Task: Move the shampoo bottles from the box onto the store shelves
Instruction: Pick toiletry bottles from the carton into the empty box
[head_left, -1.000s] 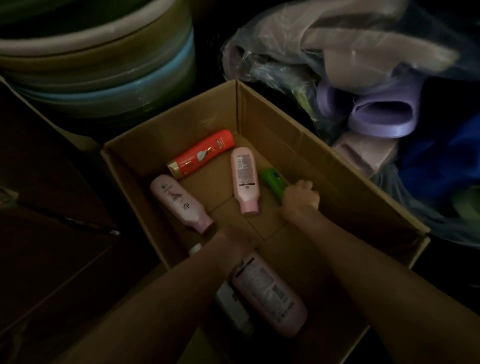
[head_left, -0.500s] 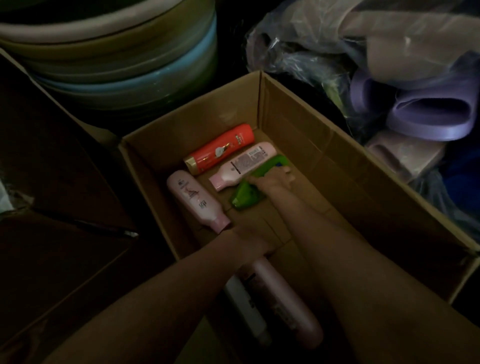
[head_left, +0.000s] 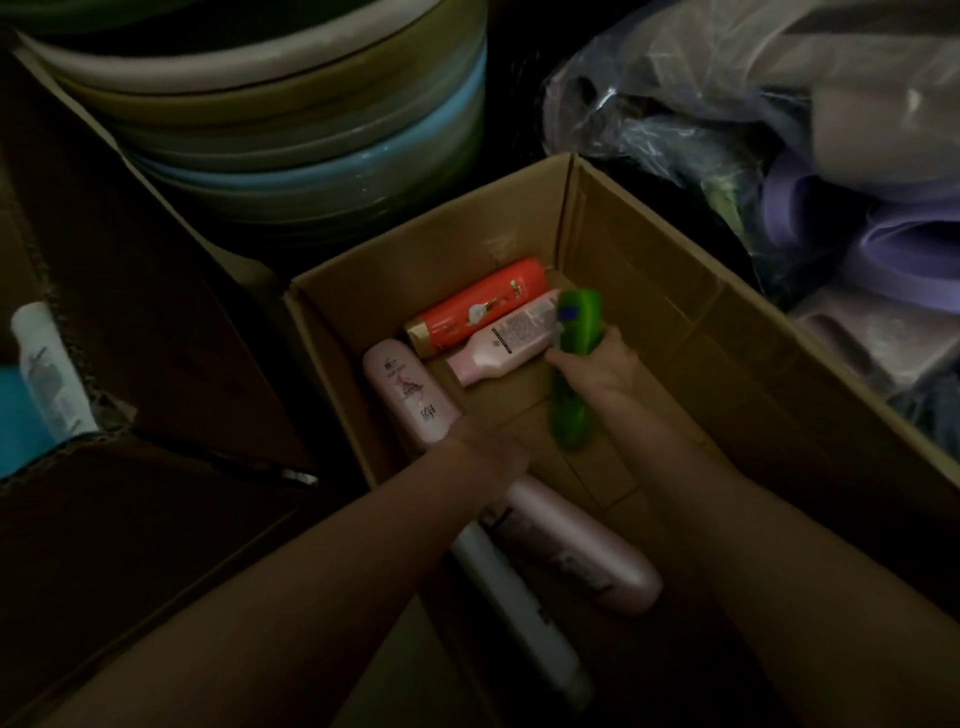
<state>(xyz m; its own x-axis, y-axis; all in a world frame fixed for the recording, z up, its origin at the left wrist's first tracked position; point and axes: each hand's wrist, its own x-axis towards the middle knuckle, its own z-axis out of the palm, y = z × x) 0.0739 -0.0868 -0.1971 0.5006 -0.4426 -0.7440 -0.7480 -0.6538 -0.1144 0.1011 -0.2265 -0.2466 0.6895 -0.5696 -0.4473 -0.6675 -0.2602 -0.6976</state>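
Note:
An open cardboard box (head_left: 701, 291) holds several shampoo bottles. My right hand (head_left: 597, 371) is shut on a green bottle (head_left: 574, 364) and holds it raised above the box floor. My left hand (head_left: 491, 457) grips the top of a large pink bottle (head_left: 576, 551) near the box's front; a white bottle (head_left: 514, 603) lies beside it, and whether the hand holds that too is hidden. A red bottle (head_left: 483, 306) and a small pink bottle (head_left: 506, 338) lie at the back. Another pink bottle (head_left: 408, 397) lies along the left wall.
Stacked plastic basins (head_left: 270, 130) stand behind the box. Bagged slippers (head_left: 831, 182) are piled at the right. A second cardboard box (head_left: 130, 364) with dark flaps sits at the left, with a white bottle (head_left: 49, 374) inside. The scene is dim.
My right hand took hold of the green bottle and lifted it off the box floor. The small pink bottle got pushed against the red one. My left hand stayed on the large pink bottle.

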